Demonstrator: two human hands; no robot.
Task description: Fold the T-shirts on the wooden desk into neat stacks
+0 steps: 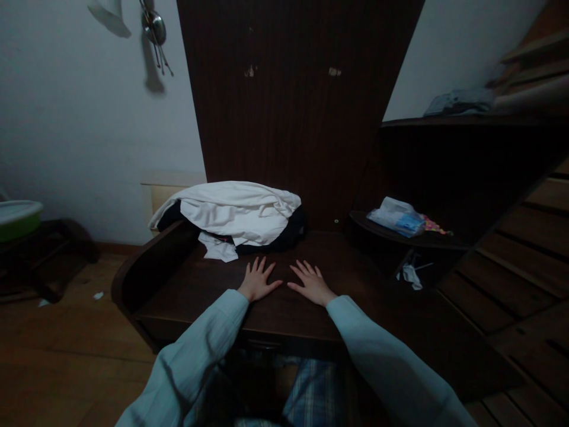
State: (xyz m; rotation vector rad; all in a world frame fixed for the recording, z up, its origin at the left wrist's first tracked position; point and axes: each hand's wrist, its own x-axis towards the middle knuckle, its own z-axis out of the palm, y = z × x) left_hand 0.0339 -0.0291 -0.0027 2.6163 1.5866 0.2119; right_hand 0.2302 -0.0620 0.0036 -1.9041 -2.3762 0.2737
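Resting on a low stand at the far left is a round green plastic basin, and higher on the white wall hang shiny metal utensils. Next comes the dark brown wooden desk, with a crumpled heap of white and black clothes at its back edge, against the tall dark panel. The left hand lies flat on the desk with its fingers spread, holding nothing, fingertips near the heap but not touching it. The right hand lies just beside it, palm down, spread and empty too. By my reading nothing is begun on the heap: it sits rumpled, no garment lifted or laid out. Farther right, a clear and blue plastic bag sits on a small curved shelf, crumpled white paper below it
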